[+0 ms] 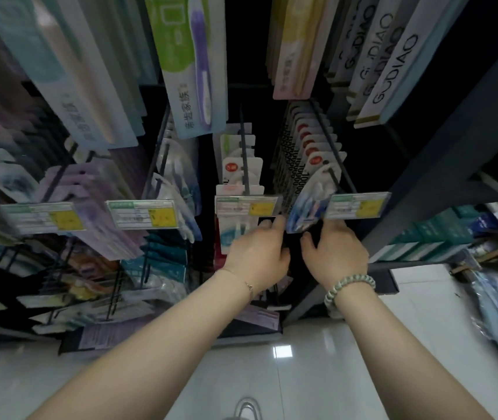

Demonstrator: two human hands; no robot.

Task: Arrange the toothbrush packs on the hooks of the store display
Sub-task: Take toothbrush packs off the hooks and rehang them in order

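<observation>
Head view: the front toothbrush pack (pixel 307 204) hangs tilted at the near end of the right-hand hook (pixel 331 153), just left of a price label (pixel 358 204). The left hand (pixel 257 253) appears to pinch its lower left corner, though blur leaves this unsure. The right hand (pixel 337 253) reaches under it with its fingers hidden, so I cannot tell its grip. The pack is likely light: stiff card under a slippery blister. It is best held by the card edges.

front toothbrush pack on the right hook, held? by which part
The blue-and-white blister toothbrush pack seems pinched at its lower left edge by the left hand; the right hand reaches its lower right, grip hidden.
</observation>
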